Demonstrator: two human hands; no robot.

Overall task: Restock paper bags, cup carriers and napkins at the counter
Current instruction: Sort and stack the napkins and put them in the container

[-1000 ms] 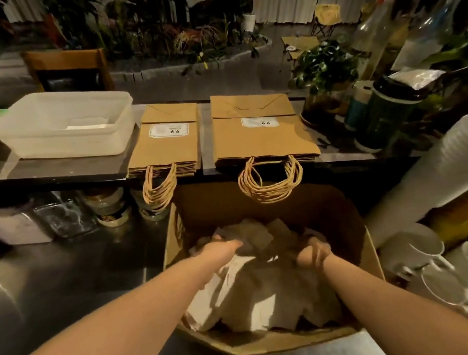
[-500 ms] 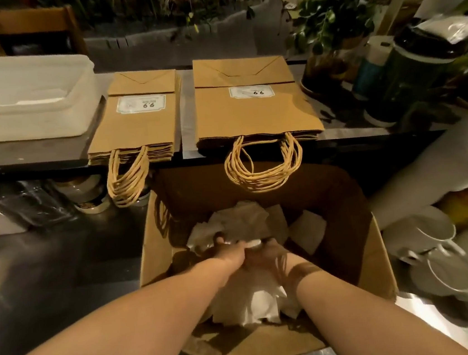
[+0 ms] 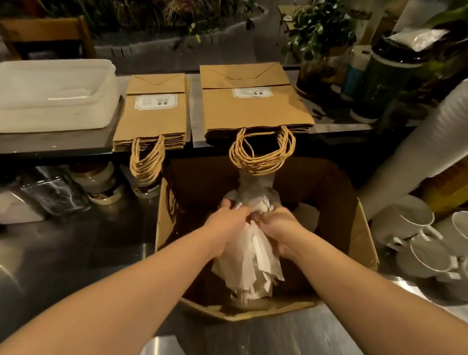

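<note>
Both hands meet mid-frame over the cardboard box (image 3: pixel 358 230). Left hand (image 3: pixel 226 226) and right hand (image 3: pixel 276 225) each clutch the bunched napkins (image 3: pixel 251 263).

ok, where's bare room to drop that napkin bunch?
Bare steel left of the cardboard box, below the jars. Narrow strip between the bag stacks. White tub looks near empty. Crowded right: mugs, cup sleeve.

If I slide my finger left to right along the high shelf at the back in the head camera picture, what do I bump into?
White plastic tub → narrow stack of paper bags → wide stack of paper bags → potted plant → dark green jar.
</note>
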